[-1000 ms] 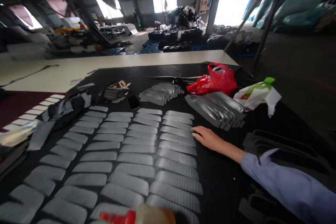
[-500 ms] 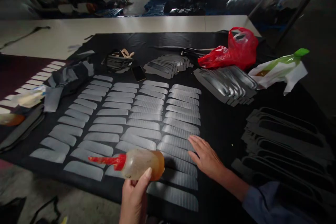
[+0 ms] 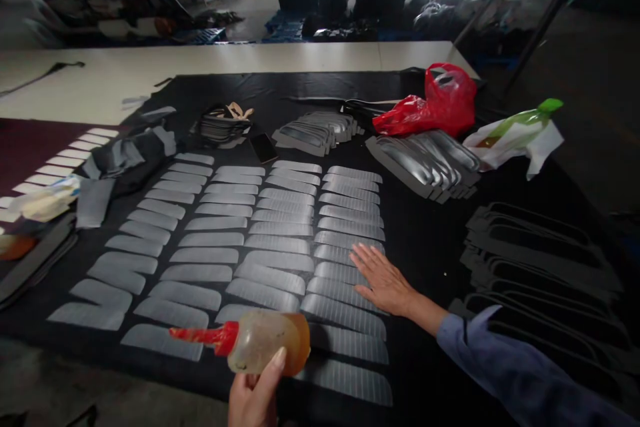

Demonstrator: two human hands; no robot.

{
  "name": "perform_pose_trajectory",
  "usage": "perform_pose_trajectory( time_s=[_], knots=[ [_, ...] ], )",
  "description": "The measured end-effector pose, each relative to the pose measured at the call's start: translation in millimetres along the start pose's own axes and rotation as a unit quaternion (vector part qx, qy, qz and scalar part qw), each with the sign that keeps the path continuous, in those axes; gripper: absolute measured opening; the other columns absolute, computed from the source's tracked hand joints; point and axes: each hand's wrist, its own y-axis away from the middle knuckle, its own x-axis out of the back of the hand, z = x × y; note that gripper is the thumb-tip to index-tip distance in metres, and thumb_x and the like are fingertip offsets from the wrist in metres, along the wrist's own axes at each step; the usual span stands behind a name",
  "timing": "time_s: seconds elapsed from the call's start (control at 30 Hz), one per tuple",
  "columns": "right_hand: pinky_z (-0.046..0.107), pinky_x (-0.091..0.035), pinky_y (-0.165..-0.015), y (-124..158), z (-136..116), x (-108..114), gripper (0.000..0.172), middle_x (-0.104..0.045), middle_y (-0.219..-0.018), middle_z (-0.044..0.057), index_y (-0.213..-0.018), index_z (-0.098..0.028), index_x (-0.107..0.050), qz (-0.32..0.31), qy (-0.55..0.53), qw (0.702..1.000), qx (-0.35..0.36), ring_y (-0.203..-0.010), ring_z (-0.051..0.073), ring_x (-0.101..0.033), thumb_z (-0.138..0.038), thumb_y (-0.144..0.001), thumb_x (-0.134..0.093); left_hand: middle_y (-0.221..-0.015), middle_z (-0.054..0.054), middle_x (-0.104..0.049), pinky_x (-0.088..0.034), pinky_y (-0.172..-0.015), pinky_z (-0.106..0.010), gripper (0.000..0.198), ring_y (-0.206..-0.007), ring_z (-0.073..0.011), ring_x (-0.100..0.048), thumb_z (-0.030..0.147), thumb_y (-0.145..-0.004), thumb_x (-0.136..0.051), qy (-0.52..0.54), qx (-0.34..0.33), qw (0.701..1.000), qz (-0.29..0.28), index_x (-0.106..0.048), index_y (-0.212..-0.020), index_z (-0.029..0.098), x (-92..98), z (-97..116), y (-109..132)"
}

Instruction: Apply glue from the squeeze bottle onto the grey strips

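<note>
Clasping a squeeze bottle point(image 3: 265, 341) in the closed grip of the left hand point(image 3: 255, 395) near seven o'clock from the view's centre, above the bench point(image 3: 280, 59) and its black cover point(image 3: 417, 233), pointing its tapering red nozzle point(image 3: 203, 335) to nine o'clock along a nearly level long axis, and showing cloudy, rounded plastic with amber liquid point(image 3: 301, 339) toward three o'clock. Splaying the right hand point(image 3: 384, 281) flat and unclenched at five o'clock, palm down over or on thin, round-cornered grey strips point(image 3: 345, 315) ruled with fine pale lines.
</note>
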Motion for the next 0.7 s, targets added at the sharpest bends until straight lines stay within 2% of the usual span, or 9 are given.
perform_pose_trajectory(
  time_s=[0.27,0.43,0.57,0.6,0.63,0.67,0.7],
  knots=[
    [0.047,-0.020,-0.111,-25,9,14,0.063,-0.029,-0.146,0.016,-0.138,-0.010,-0.031,0.008,-0.004,1.000,-0.008,-0.137,0.024,-0.016,-0.035,-0.083,-0.050,-0.077,-0.006,-0.068,-0.041,-0.095,-0.041,0.055,-0.099,-0.0305,-0.059,0.046,-0.047,-0.080,-0.017,-0.020,1.000,0.013,-0.062,-0.090,0.016,7.0,-7,-11],
    [0.048,-0.025,-0.109,-34,18,19,0.058,-0.035,-0.143,0.015,-0.135,-0.012,-0.036,0.014,-0.037,0.999,-0.016,-0.135,0.025,-0.024,-0.036,-0.084,-0.049,-0.077,-0.005,-0.068,-0.043,-0.092,-0.039,0.053,-0.096,-0.0285,-0.061,0.045,-0.047,-0.080,-0.022,-0.032,0.999,0.016,-0.062,-0.088,0.017,1.0,2,-9],
    [0.053,-0.025,-0.106,-34,-4,32,0.053,-0.038,-0.140,0.018,-0.134,-0.012,-0.039,0.032,-0.077,0.996,-0.043,-0.133,0.028,-0.028,-0.034,-0.086,-0.045,-0.078,-0.006,-0.068,-0.048,-0.081,-0.033,0.055,-0.087,-0.0264,-0.063,0.042,-0.045,-0.082,-0.019,-0.040,0.999,0.006,-0.062,-0.089,0.013,-15.6,18,-2],
    [0.053,-0.029,-0.104,-35,-16,37,0.052,-0.042,-0.138,0.018,-0.133,-0.013,-0.040,0.033,-0.100,0.993,-0.055,-0.130,0.028,-0.033,-0.037,-0.087,-0.044,-0.078,-0.006,-0.068,-0.048,-0.079,-0.032,0.055,-0.085,-0.0262,-0.063,0.040,-0.045,-0.082,-0.025,-0.039,0.999,-0.002,-0.063,-0.089,0.012,-21.6,22,-1],
    [0.050,-0.033,-0.102,-35,-28,43,0.051,-0.048,-0.132,0.016,-0.129,-0.016,-0.045,0.020,-0.212,0.973,-0.086,-0.125,0.027,-0.041,-0.040,-0.085,-0.047,-0.078,-0.007,-0.068,-0.049,-0.077,-0.032,0.055,-0.083,-0.0260,-0.064,0.040,-0.046,-0.082,-0.032,-0.038,0.999,-0.013,-0.063,-0.089,0.012,-27.9,24,-1],
    [0.047,-0.038,-0.098,-35,-42,50,0.052,-0.052,-0.127,0.015,-0.127,-0.017,-0.046,-0.010,-0.345,0.931,-0.119,-0.118,0.026,-0.047,-0.046,-0.084,-0.048,-0.078,-0.007,-0.068,-0.049,-0.076,-0.032,0.055,-0.082,-0.0259,-0.064,0.040,-0.047,-0.081,-0.039,-0.040,0.998,-0.029,-0.063,-0.090,0.011,-34.7,27,-2],
    [0.044,-0.045,-0.090,-36,-55,56,0.056,-0.055,-0.124,0.015,-0.127,-0.018,-0.046,-0.046,-0.485,0.861,-0.146,-0.111,0.025,-0.053,-0.052,-0.083,-0.046,-0.079,-0.008,-0.068,-0.049,-0.075,-0.032,0.055,-0.082,-0.0258,-0.063,0.041,-0.048,-0.081,-0.047,-0.044,0.997,-0.052,-0.064,-0.091,0.011,-41.7,29,-3]
  ],
)
